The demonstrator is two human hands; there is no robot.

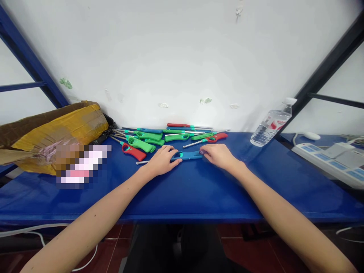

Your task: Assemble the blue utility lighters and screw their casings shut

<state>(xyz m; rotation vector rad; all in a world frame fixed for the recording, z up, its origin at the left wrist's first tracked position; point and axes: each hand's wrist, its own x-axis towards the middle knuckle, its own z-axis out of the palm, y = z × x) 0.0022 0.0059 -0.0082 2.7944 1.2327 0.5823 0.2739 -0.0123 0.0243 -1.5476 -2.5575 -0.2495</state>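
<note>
A blue long-nosed lighter [190,156] lies across the tabletop in front of me, its metal nozzle pointing left. My left hand [162,160] grips it around the trigger end, thumb along the near side. At the handle's right end, my right hand [218,154] pinches a thin, dark purplish tool [201,152] against the lighter; its kind is mostly hidden by my fingers. Behind my hands several more lighters lie in a loose heap, among them a green lighter [141,145], a red lighter [134,151] and another red one [217,137] by my right hand.
An opened cardboard box [65,125] with yellow tape stands at the left, a blurred patch before it. A plastic water bottle [270,123] leans at the right back, near a white power strip [330,161] with a plugged-in adapter. The blue table [182,197] meets a white wall.
</note>
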